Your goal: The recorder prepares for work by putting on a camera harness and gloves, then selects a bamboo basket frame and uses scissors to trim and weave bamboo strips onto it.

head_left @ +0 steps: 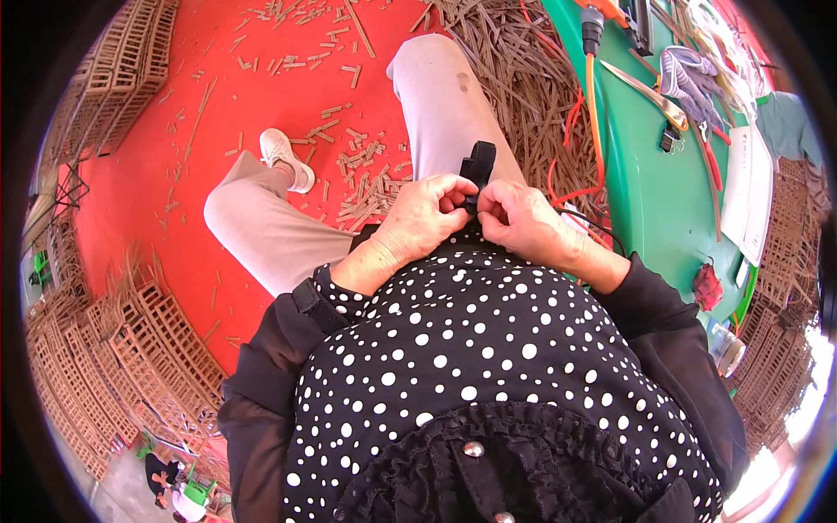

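In front of my waist, both hands meet at a black strap (479, 164), whose upper end sticks up between them. My left hand (414, 213) pinches it from the left side with thumb and bent fingers. From the right, my right hand (529, 225) presses thumb and fingertips together at the strap's lower part. A small dark piece shows between the fingertips, too hidden to name. Just below lies the black top with white dots (471, 340) that I wear.
On my right a green table (649, 187) bears scissors (647, 94), a striped cloth (690, 78), an orange cable (595, 113) and a long white box (748, 192). Brown strips (506, 61) are heaped beside it. Scraps litter the red floor (253, 96). Brown lattice frames (139, 340) are stacked at left.
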`<action>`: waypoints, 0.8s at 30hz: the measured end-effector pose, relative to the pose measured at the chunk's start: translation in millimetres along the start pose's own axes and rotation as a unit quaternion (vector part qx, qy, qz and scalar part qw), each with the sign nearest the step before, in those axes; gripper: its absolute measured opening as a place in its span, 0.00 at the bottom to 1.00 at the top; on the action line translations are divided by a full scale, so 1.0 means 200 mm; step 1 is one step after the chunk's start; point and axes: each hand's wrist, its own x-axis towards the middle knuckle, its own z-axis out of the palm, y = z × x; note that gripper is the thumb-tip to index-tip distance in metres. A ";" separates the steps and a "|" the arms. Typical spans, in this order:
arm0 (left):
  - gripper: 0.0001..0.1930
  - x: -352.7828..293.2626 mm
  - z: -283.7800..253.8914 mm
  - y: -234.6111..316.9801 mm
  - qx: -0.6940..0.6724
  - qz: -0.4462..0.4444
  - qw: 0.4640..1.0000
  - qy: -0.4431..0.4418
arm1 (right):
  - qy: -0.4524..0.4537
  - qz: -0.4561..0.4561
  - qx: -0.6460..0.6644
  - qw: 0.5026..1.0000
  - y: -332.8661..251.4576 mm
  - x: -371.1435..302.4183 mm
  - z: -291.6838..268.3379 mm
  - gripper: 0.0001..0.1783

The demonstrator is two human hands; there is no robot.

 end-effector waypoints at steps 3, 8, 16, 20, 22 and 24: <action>0.15 0.00 -0.01 0.01 -0.011 -0.011 1.000 -0.010 | -0.039 0.069 0.069 0.994 -0.01 -0.01 -0.02 0.10; 0.15 0.00 -0.01 0.00 -0.036 0.004 0.999 -0.027 | 0.023 -0.071 -0.102 0.992 -0.01 -0.01 0.00 0.10; 0.23 -0.03 -0.02 0.01 -0.104 -0.002 0.994 -0.032 | -0.001 -0.050 0.048 0.998 -0.06 -0.06 -0.05 0.09; 0.21 -0.03 -0.06 0.03 -0.292 -0.050 0.946 -0.129 | 0.004 -0.052 0.079 0.996 -0.07 -0.06 -0.02 0.09; 0.17 -0.03 -0.07 0.04 -0.334 -0.083 0.929 -0.138 | 0.016 -0.144 0.080 0.986 -0.05 -0.05 -0.02 0.08; 0.14 -0.03 -0.08 0.05 -0.130 -0.071 0.981 -0.128 | -0.012 -0.071 0.232 0.970 -0.02 -0.06 -0.03 0.06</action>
